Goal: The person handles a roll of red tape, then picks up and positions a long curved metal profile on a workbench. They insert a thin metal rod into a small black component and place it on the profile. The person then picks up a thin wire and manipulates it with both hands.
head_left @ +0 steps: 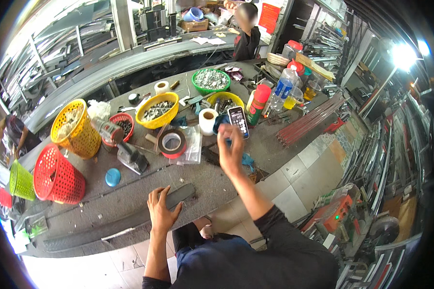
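My left hand (163,209) rests at the near edge of the worktable (144,185), fingers spread and holding nothing. Its fingertips are beside a long dark strip (178,193). My right hand (232,153) is raised over the table's right part, fingers bent. Right at those fingertips is a dark blue thing (220,122), partly hidden; what the fingers grip I cannot make out. Just behind stands a phone (237,121) with its screen lit. Left of it are a white roll (208,121) and a roll of dark tape (172,143) lying on a clear plastic bag (194,147).
A cordless drill (123,144) stands among yellow baskets (77,130) and a red basket (59,174). Small parts fill a green basket (211,80). A red spray can (259,103), a bottle (282,91) and red rods (311,120) lie rightward. A person (247,36) is beyond.
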Motion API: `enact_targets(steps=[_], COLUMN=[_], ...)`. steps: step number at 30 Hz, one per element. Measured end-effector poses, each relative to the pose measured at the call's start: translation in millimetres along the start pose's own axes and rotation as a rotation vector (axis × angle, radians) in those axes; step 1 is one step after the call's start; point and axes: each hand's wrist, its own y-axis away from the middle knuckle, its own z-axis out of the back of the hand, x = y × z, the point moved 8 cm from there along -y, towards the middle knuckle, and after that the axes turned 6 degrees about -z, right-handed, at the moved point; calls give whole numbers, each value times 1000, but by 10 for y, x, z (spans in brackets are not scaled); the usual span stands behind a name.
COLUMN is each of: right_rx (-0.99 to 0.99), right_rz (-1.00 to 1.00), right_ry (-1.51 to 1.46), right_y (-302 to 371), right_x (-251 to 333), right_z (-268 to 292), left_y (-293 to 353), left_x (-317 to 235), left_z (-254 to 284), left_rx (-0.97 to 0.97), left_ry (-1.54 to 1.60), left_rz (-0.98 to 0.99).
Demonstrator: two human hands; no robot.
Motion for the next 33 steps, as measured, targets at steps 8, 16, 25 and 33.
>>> enact_targets(steps=[8, 16, 25, 33], right_rx=[-129, 173, 474, 923], right_rz=[-569, -420, -321, 77], right_ry=[133, -457, -957, -1079], right_y=[-3432, -4470, -3475, -3415], right_x=[-1601, -2047, 511, 3196], right_z=[-677, -1769, -1849, -648], left_y=[-636, -1097, -2696, -4522], left_x=[-212, 49, -27, -1559], left_z=[261, 200, 140, 364], left_rx=[-159, -127, -279, -45], left_ry=[379, 727, 929, 811], left_rz=[3, 93, -31, -547])
